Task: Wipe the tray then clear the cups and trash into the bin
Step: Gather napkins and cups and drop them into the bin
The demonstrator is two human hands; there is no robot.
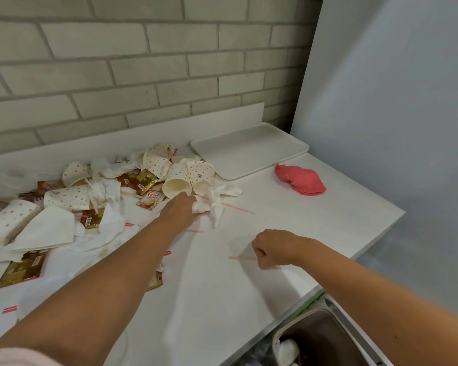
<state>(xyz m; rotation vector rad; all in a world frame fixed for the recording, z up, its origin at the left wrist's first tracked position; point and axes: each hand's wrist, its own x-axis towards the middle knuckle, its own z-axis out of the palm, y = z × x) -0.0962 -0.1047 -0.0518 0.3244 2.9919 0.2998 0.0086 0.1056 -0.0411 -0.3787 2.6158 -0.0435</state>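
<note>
Tray (249, 151): at the back right of the counter (315, 220), against the wall upstand. It lies flat and nothing is on it. No smears show on its surface.
Cloth (300, 179): pink, bunched, lying on the counter just beside the tray's near corner. No hand is on it.
Wiping step: judged done, given the bare tray and the cloth set aside.
Cups (187, 177): spotted paper cups, all tipped over and still on the counter, heaped left of the tray with napkins (44, 229) and sachets (146, 178).
Left grip (181, 207): reached forward onto a crumpled tissue (214, 204) just below two cup mouths. The fingers are hidden under the back of the hand, so I cannot tell whether they have closed on it.
Right grip (273, 248): fingers curled, pinching one end of a wooden stirrer (242, 258) low over the counter's near part.
Bin (323, 334): below the counter's near edge, lower right. It is open, with some white waste visible inside.
Clearing step: judged early. The bulk of the cups and trash remains to be moved.
</note>
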